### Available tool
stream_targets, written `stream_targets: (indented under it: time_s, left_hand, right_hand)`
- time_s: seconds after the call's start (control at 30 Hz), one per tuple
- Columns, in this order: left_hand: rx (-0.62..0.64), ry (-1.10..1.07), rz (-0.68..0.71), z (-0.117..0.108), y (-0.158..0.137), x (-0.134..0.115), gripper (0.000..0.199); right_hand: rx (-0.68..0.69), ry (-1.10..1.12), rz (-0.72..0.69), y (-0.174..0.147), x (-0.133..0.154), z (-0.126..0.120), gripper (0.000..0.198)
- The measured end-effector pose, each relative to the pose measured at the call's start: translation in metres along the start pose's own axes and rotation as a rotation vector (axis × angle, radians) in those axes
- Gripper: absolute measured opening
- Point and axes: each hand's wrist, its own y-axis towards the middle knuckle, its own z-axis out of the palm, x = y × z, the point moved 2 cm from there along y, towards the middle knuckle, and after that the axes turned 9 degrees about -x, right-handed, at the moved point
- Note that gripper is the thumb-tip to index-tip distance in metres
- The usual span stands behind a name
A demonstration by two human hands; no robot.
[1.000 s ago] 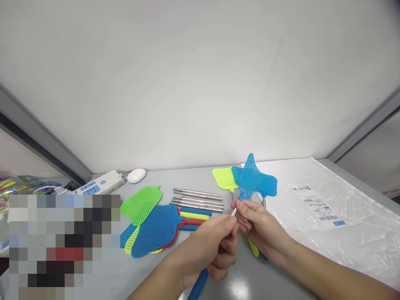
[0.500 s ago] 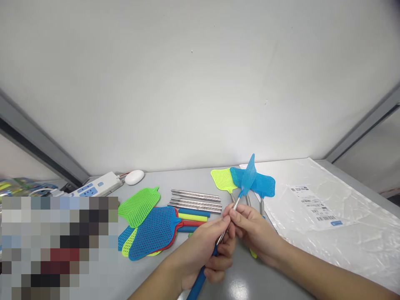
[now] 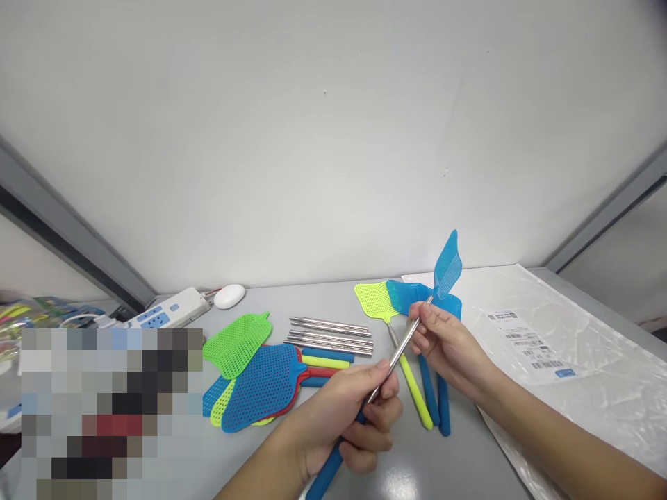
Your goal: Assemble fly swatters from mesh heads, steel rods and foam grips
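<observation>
Between my hands is a blue fly swatter [image 3: 449, 262] with a metal rod and a blue grip, held at a slant. My left hand [image 3: 359, 410] wraps round the lower rod and the top of the blue grip. Higher up, my right hand [image 3: 438, 337] pinches the rod just below the blue mesh head. Behind and beneath lie a yellow-green fly swatter [image 3: 376, 300] and two blue ones, their handles pointing toward me. Left of my hands are several loose mesh heads, with a blue one [image 3: 260, 385] on top and a green one [image 3: 237, 344] behind it.
Metal rods [image 3: 331, 337] lie in the middle, with coloured grips [image 3: 326, 362] just in front. At the back left are a power strip [image 3: 169, 309] and a white oval object [image 3: 229, 296]. A white plastic bag [image 3: 567, 403] with a label covers the right side. A white wall stands behind.
My right hand has moved up and right, away from my left hand, with the swatter's head. More of the metal rod now shows between my hands.
</observation>
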Motion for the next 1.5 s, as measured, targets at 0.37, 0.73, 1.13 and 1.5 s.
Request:
stream_targets:
  time_s: [0.37, 0.73, 1.13, 1.5]
  left_hand:
    - [-0.064, 0.053, 0.025, -0.008, 0.006, -0.004, 0.040]
    - [0.002, 0.102, 0.020, -0.011, -0.005, -0.005, 0.035]
    - [-0.060, 0.111, 0.135, -0.005, 0.003, 0.000, 0.035]
    - [0.030, 0.061, 0.030, -0.012, 0.001, 0.005, 0.032]
  right_hand:
    - [0.065, -0.007, 0.162, -0.010, -0.025, 0.015, 0.025]
    - [0.068, -0.009, 0.040, 0.001, -0.002, 0.001, 0.024]
    - [0.230, -0.127, 0.123, -0.020, -0.030, 0.018, 0.030]
    - [0.040, 0.053, 0.064, -0.010, -0.018, 0.005, 0.027]
